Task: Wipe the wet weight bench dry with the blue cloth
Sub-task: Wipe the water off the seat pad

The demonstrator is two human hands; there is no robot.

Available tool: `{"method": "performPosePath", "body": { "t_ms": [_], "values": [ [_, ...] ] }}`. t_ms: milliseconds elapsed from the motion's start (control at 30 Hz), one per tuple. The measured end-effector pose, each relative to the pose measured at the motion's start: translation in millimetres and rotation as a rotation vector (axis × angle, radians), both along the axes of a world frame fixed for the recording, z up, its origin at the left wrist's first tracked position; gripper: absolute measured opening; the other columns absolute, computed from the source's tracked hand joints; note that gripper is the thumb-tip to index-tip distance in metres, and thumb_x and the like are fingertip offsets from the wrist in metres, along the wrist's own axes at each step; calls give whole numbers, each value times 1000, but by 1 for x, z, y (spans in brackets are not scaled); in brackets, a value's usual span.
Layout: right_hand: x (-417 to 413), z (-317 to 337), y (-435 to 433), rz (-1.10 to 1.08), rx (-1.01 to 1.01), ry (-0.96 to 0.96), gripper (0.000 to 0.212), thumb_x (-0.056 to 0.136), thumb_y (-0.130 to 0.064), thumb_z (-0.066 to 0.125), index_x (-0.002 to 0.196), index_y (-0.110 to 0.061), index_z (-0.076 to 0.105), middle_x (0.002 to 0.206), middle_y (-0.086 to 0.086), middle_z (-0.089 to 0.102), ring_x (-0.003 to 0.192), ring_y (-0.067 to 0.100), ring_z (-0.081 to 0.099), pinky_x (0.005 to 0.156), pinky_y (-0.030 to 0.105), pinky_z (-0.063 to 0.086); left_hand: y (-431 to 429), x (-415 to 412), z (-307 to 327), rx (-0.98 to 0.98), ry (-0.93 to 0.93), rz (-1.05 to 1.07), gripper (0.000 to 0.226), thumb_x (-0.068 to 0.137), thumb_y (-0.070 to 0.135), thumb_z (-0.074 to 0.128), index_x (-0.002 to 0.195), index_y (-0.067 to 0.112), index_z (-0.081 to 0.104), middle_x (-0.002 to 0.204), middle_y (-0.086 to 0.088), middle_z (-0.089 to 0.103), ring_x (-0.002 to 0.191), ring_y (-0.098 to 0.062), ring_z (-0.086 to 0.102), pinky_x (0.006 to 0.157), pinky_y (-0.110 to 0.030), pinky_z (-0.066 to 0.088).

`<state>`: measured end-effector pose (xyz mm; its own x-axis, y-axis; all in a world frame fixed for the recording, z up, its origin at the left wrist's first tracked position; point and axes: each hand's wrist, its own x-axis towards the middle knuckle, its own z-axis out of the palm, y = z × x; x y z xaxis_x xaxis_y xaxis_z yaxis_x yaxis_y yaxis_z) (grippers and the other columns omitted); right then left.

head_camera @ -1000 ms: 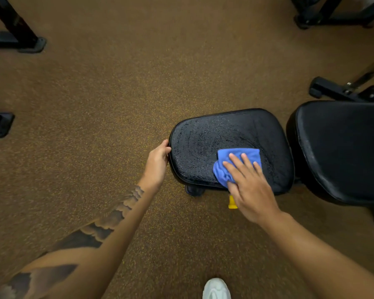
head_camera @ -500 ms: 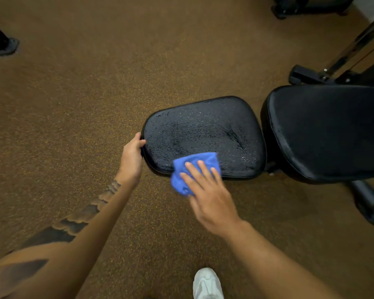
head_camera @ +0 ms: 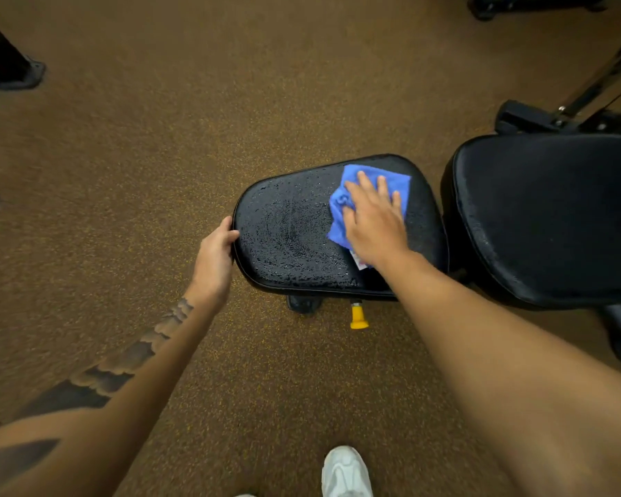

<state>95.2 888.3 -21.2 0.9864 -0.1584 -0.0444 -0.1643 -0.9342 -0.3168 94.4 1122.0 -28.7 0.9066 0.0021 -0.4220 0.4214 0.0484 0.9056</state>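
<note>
Head view: flat, open right hand (head_camera: 373, 224) had pushed the blue cloth (head_camera: 337, 217) to the bench seat (head_camera: 287, 227)'s far corner; left hand (head_camera: 214, 252) gripped its edge; most stayed wet.

The black weight bench seat (head_camera: 291, 227), beaded with water, stands on speckled brown floor (head_camera: 158, 138) and carries a crumpled blue cloth (head_camera: 352, 175) at its far right.

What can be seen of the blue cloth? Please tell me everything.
The cloth is blue, soft, perhaps microfibre, and crumpled. It lies on the far right part of the wet black seat pad. The right hand presses on it with straight fingers and covers its middle. A small white tag shows at its near edge.
</note>
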Motion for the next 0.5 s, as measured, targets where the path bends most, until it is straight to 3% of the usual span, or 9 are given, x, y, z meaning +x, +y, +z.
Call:
{"method": "performPosePath", "body": {
  "t_ms": [67, 233, 300, 400, 500],
  "values": [
    [-10, 0, 21, 156, 41, -4, 46, 98, -25, 40, 144, -21, 36, 158, -1, 21, 146, 26, 9, 117, 46, 4, -5, -1, 2, -13, 3, 15, 38, 99, 1, 28, 105, 28, 55, 96, 18, 62, 78, 14, 63, 68, -4, 45],
    [-76, 3, -5, 456, 110, 13, 46, 91, -21, 44, 136, -15, 49, 151, 0, 37, 143, 22, 24, 117, 40, 15, -3, 0, 4, -17, 7, 39, 45, 99, 3, 29, 142, 14, 40, 125, 7, 58, 105, 1, 55, 88, -10, 42],
    [-87, 6, -34, 437, 103, 39, 48, 90, -28, 38, 135, -16, 50, 150, -2, 38, 143, 18, 24, 117, 38, 15, -4, 0, 7, -24, 13, 40, 47, 100, 3, 29, 146, 6, 35, 133, 3, 54, 118, -5, 48, 93, -12, 40],
    [-78, 7, -68, 310, 70, 35, 54, 89, -34, 30, 138, -17, 47, 151, 0, 37, 143, 18, 22, 116, 37, 13, -4, 1, 7, -20, 4, 25, 47, 99, 2, 29, 145, 8, 35, 117, 12, 57, 118, -6, 46, 85, -8, 41],
    [-38, 3, -77, 125, 69, 11, 52, 90, -28, 34, 139, -15, 44, 153, 3, 33, 145, 25, 19, 116, 44, 13, -1, 2, 2, 12, 3, 29, 49, 98, 2, 31, 146, 8, 35, 137, 4, 51, 127, -9, 44, 106, -21, 35]
  ]
}}
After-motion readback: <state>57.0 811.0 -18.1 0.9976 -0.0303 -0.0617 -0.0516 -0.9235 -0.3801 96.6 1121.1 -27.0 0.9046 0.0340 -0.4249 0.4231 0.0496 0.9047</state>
